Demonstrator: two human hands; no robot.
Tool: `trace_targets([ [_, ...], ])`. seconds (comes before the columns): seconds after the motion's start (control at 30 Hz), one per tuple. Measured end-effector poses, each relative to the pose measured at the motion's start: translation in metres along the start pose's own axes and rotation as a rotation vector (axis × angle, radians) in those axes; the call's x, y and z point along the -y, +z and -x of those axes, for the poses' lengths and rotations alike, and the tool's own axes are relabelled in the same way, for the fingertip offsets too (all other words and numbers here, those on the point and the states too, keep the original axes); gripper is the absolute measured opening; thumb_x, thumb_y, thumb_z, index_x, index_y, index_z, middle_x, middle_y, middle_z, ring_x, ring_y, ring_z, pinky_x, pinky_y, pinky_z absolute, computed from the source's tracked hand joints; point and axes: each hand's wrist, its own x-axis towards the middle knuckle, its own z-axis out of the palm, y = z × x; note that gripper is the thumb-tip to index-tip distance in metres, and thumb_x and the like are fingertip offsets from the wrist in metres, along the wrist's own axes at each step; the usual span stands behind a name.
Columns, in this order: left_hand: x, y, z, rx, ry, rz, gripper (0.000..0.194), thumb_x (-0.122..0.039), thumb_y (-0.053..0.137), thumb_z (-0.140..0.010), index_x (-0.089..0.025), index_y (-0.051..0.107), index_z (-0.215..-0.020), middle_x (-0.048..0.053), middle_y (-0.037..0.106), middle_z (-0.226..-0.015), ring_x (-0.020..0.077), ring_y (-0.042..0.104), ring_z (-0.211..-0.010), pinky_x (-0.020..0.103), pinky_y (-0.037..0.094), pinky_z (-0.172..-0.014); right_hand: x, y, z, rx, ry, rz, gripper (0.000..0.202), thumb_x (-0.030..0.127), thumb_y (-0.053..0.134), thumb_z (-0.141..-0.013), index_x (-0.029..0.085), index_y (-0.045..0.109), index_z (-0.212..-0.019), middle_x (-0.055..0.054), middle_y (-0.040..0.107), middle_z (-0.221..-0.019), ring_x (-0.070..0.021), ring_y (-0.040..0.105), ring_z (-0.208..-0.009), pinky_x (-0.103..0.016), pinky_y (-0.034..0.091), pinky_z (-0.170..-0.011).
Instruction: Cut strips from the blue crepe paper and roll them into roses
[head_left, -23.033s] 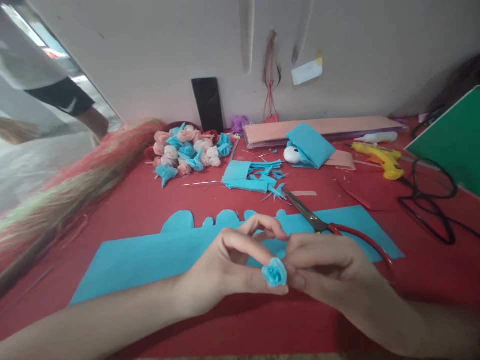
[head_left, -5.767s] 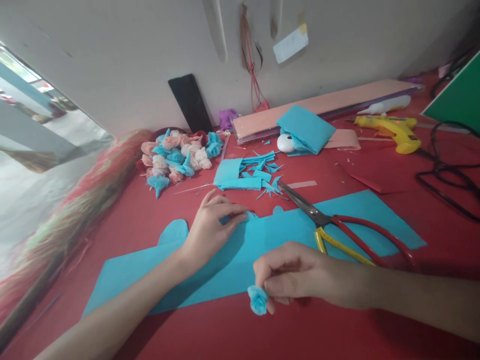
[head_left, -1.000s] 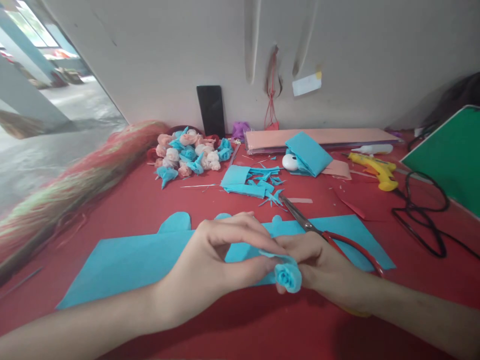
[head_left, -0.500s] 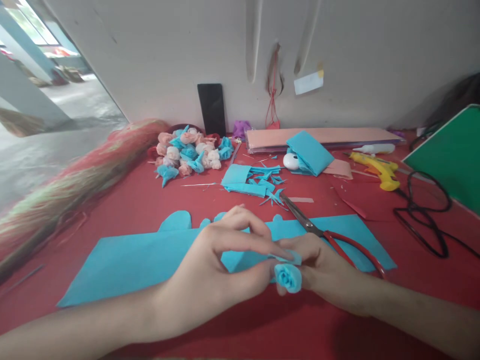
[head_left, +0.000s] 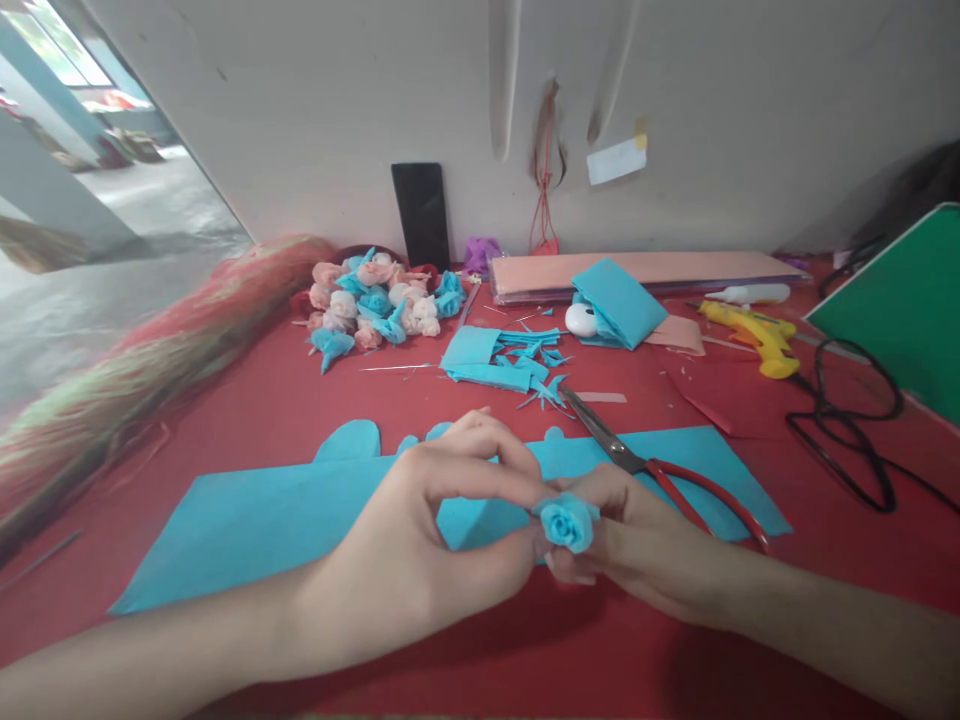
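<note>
A small blue paper rose (head_left: 568, 523) with rolled layers faces me between my two hands. My left hand (head_left: 457, 510) pinches its left side with thumb and forefinger. From the other side my right hand (head_left: 634, 540) grips the rose, its fingers partly hidden behind the petals. Under both hands lies a long blue crepe paper strip (head_left: 270, 530) on the red table surface. Scissors (head_left: 626, 455) with red handles rest on the strip's right part, blades pointing away and to the left.
Finished pink, white and blue paper roses (head_left: 375, 300) are heaped at the back left. Blue paper scraps (head_left: 487, 360) lie mid-table. A yellow glue gun (head_left: 757, 335) with its black cord (head_left: 817, 430) is at right. A phone (head_left: 421, 213) leans on the wall.
The rose has shifted slightly up and left, and the loose petal piece at its top now sits closer around it. Both hands stay nearly in place, fingers drawn together.
</note>
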Motion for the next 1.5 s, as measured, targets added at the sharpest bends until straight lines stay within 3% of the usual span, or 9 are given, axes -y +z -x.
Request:
trace_targets([
  [0.33, 0.001, -0.002, -0.001, 0.018, -0.080, 0.047, 0.025, -0.003, 0.063, -0.074, -0.026, 0.074, -0.076, -0.002, 0.062, -0.075, 0.0132, 0.054, -0.074, 0.027, 0.043, -0.069, 0.001, -0.003, 0.002, -0.042, -0.021, 0.012, 0.034, 0.044, 0.061, -0.086, 0.017, 0.066, -0.067, 0.005, 0.045, -0.055, -0.0061, 0.039, -0.051, -0.022, 0.029, -0.049],
  [0.53, 0.000, -0.002, 0.000, -0.013, -0.105, 0.068, 0.029, -0.002, 0.062, -0.073, -0.029, 0.073, -0.076, -0.006, 0.061, -0.073, 0.0106, 0.054, -0.074, 0.024, 0.042, -0.072, 0.010, 0.008, 0.001, -0.230, -0.041, 0.065, 0.021, 0.038, 0.071, -0.078, 0.021, 0.067, -0.067, 0.004, 0.046, -0.066, -0.0075, 0.042, -0.062, -0.020, 0.037, -0.056],
  [0.63, 0.002, -0.002, 0.000, -0.016, -0.092, 0.055, 0.031, 0.000, 0.061, -0.071, -0.028, 0.073, -0.075, -0.007, 0.063, -0.075, 0.0102, 0.055, -0.077, 0.024, 0.042, -0.076, 0.010, 0.011, 0.003, -0.327, -0.032, 0.086, 0.009, 0.035, 0.071, -0.079, 0.028, 0.068, -0.083, 0.004, 0.048, -0.073, -0.0087, 0.045, -0.068, -0.018, 0.038, -0.057],
  [0.7, 0.003, -0.002, -0.001, -0.020, -0.090, 0.047, 0.030, 0.000, 0.061, -0.070, -0.027, 0.072, -0.073, -0.007, 0.064, -0.075, 0.0100, 0.056, -0.077, 0.024, 0.042, -0.079, 0.009, 0.012, 0.004, -0.357, -0.033, 0.099, 0.012, 0.034, 0.071, -0.079, 0.032, 0.067, -0.091, 0.004, 0.048, -0.075, -0.0096, 0.045, -0.071, -0.018, 0.039, -0.058],
  [0.83, 0.003, -0.002, -0.002, -0.017, -0.107, 0.041, 0.027, 0.000, 0.062, -0.070, -0.025, 0.072, -0.072, -0.007, 0.063, -0.072, 0.0097, 0.056, -0.073, 0.025, 0.042, -0.078, 0.010, 0.012, 0.001, -0.346, -0.070, 0.104, 0.011, 0.033, 0.074, -0.076, 0.027, 0.066, -0.078, 0.005, 0.048, -0.071, -0.0085, 0.043, -0.068, -0.018, 0.038, -0.060],
  [1.1, 0.002, -0.001, -0.002, -0.024, -0.103, 0.046, 0.023, -0.006, 0.066, -0.075, -0.027, 0.075, -0.073, -0.006, 0.062, -0.073, 0.0096, 0.053, -0.074, 0.024, 0.043, -0.073, 0.010, 0.013, 0.000, -0.385, -0.070, 0.034, 0.031, 0.032, 0.079, -0.069, 0.019, 0.052, -0.064, 0.006, 0.043, -0.063, -0.0082, 0.037, -0.060, -0.018, 0.032, -0.051],
  [1.27, 0.002, -0.002, -0.001, -0.042, 0.025, -0.054, 0.024, -0.002, 0.064, -0.074, -0.023, 0.075, -0.071, -0.004, 0.057, -0.074, 0.0091, 0.052, -0.075, 0.022, 0.044, -0.072, 0.006, 0.010, 0.000, -0.323, -0.015, -0.042, 0.020, 0.033, 0.077, -0.070, 0.020, 0.063, -0.068, 0.004, 0.047, -0.066, -0.0079, 0.041, -0.060, -0.019, 0.036, -0.053],
  [1.5, 0.000, -0.005, -0.002, 0.011, 0.024, -0.096, 0.026, -0.002, 0.063, -0.075, -0.026, 0.073, -0.071, -0.006, 0.055, -0.077, 0.0077, 0.051, -0.076, 0.019, 0.044, -0.072, 0.003, 0.010, 0.001, -0.248, 0.090, -0.152, 0.017, 0.033, 0.077, -0.071, 0.020, 0.067, -0.066, 0.003, 0.051, -0.064, -0.0056, 0.040, -0.052, -0.019, 0.033, -0.049],
])
